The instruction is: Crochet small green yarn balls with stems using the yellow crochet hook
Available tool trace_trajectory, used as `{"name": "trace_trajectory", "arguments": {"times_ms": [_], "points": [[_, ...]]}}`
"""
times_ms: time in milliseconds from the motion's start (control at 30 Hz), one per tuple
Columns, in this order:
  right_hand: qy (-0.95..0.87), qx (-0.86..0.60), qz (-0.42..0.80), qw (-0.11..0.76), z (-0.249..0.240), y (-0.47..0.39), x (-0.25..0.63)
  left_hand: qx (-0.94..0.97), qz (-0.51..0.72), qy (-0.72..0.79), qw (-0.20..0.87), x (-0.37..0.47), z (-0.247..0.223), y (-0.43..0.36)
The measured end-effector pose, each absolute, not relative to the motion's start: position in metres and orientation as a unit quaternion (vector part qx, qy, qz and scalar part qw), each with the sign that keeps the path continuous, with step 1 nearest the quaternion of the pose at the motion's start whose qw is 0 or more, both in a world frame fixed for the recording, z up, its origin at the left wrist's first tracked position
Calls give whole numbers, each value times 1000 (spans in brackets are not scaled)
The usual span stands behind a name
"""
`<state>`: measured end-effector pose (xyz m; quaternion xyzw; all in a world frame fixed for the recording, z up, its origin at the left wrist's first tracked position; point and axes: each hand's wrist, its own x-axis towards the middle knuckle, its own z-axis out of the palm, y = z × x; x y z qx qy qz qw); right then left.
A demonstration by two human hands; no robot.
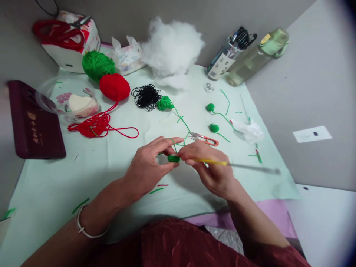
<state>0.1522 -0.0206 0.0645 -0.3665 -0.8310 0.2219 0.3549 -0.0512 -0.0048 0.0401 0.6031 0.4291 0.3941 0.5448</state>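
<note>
Between my two hands is a small green crochet piece [174, 158]. My left hand [147, 165] pinches it at its left side, and a strand of green yarn runs up over the index finger. My right hand [213, 167] is closed round a crochet hook [211, 161] with a yellow middle, its tip at the piece and its grey end pointing right. The strand leads back past orange-handled snips [204, 139] to a small green yarn bundle [165, 103]. Two small green crocheted balls [214, 128] with yarn tails lie to the right of the snips.
Red yarn ball [115, 86], green yarn ball [98, 66], black yarn [146, 97] and loose red yarn [93, 126] lie left. White stuffing [174, 48], a pen holder [224, 59] and a bottle [256, 59] stand behind. A plastic bowl [68, 98] and dark red case [36, 122] sit far left.
</note>
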Motion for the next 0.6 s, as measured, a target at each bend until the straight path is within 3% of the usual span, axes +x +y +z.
{"name": "trace_trajectory", "arguments": {"times_ms": [133, 233, 300, 467, 533, 600], "points": [[-864, -375, 40, 334, 60, -32, 144, 544, 403, 463, 572, -48, 43, -7], [-856, -384, -2, 345, 54, -37, 141, 523, 420, 466, 577, -47, 47, -9], [-837, -388, 41, 384, 51, -37, 142, 527, 426, 462, 572, -47, 48, -10], [-730, -383, 284, 491, 52, -28, 150, 568, 448, 426, 542, -47, 48, -11], [-729, -384, 298, 482, 53, -25, 152, 574, 452, 421, 538, -46, 48, -11], [-772, -377, 227, 458, 53, -26, 151, 562, 446, 435, 544, -46, 47, -11]]}}
